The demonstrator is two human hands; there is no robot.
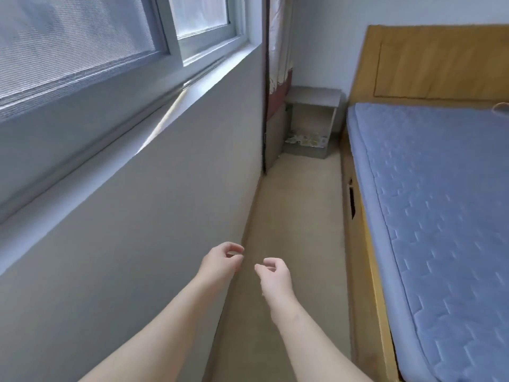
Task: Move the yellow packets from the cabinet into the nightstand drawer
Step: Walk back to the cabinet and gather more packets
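Observation:
A grey nightstand (314,97) stands at the far end of the aisle, against the back wall beside the bed. Its lower drawer (306,150) is pulled out, and pale yellowish packets (305,139) lie in it, too small to make out well. My left hand (220,260) and my right hand (274,274) are held out low over the floor, well short of the nightstand. Both hang with loosely curled fingers and hold nothing. No cabinet is in view.
A narrow beige floor strip (292,216) runs between the grey wall under the window (165,202) and a wooden bed with a blue mattress (429,205). A patterned curtain (278,64) hangs at the far left corner.

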